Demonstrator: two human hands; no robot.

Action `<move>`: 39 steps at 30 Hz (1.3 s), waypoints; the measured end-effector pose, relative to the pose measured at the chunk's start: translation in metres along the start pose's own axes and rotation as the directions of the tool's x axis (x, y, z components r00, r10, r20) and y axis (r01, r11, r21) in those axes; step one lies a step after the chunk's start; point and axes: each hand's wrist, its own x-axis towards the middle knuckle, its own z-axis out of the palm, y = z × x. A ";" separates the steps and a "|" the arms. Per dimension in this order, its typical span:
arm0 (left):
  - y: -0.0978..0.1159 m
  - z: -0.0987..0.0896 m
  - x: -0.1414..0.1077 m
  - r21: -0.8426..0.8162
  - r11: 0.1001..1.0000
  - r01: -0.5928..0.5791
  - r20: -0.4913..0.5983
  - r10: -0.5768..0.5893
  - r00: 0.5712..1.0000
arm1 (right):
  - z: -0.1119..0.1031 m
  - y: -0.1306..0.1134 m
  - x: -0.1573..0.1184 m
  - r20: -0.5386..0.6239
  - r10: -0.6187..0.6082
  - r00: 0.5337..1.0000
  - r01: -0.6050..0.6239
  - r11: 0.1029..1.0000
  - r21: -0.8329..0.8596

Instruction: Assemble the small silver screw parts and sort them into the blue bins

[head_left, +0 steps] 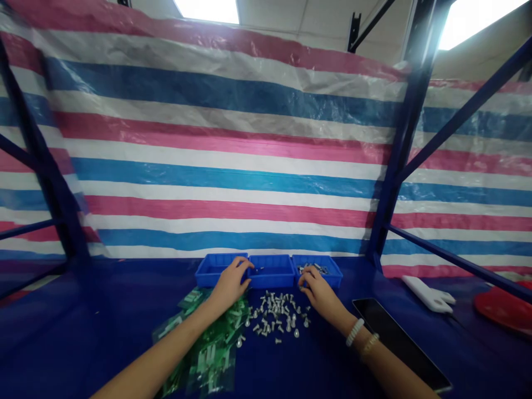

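My left hand (229, 281) reaches over the border between the left blue bin (214, 266) and the middle blue bin (272, 277). Its thumb and index finger are apart, and I see nothing held between them. A few small metal pieces (260, 269) show in the middle bin close to these fingertips. By the front left corner of the right blue bin (336, 277), which contains small metal parts (319, 268), my right hand (316, 288) has its fingers curled in a pinch; what they hold is too small to make out. Loose silvery screws (276, 310) lie in a pile between both arms.
Green-tinted clear plastic bags (211, 360) with parts inside lie under my left forearm. A dark tablet-like slab (399, 343) rests beside my right forearm. Farther right are a white device (426, 293) with a cable and a red object (502, 307). Blue posts (394, 166) frame the table.
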 end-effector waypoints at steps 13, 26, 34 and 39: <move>0.003 -0.009 -0.003 -0.035 0.999 -0.020 0.035 0.021 0.999 | -0.005 0.007 0.000 0.107 -0.036 0.994 0.035 0.999 0.012; 0.088 -0.019 -0.025 -0.652 0.742 0.154 0.051 -0.160 0.986 | -0.013 -0.051 -0.004 -0.025 -0.029 0.999 0.035 0.942 0.333; 0.115 -0.012 -0.041 -0.894 0.277 0.352 0.257 -0.329 0.909 | -0.011 -0.079 -0.018 -0.114 -0.057 0.992 0.095 0.928 0.361; 0.116 -0.009 -0.042 -0.908 0.126 0.400 0.333 -0.363 0.870 | -0.014 -0.078 -0.021 -0.112 -0.122 0.986 0.153 0.930 0.335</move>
